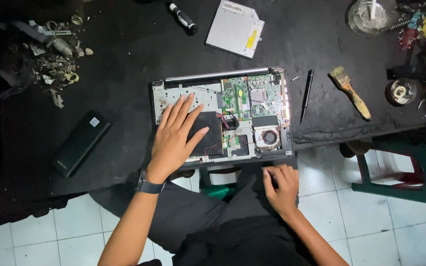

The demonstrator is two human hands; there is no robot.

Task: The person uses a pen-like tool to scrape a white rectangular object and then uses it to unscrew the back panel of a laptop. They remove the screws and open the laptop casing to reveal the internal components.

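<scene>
Two hands are working at an opened laptop [221,116] lying at the near edge of the black table [124,64]: the left hand [176,140] is pressing flat, fingers spread and gripping nothing, on its black panel, while the right hand [281,187] is resting loosely curled on the lap, empty as far as I can tell. With the cover off, the green circuit board [245,96] and cooling fan [269,138] showing, and the optical drive [235,28] lying apart, disassembly looks well along, though the board is sitting in place. A paintbrush [349,92], a black pen-like tool [306,94], a screwdriver [183,18] and a black battery pack [81,143] are lying around on the table, above a white tiled floor [400,231].
</scene>
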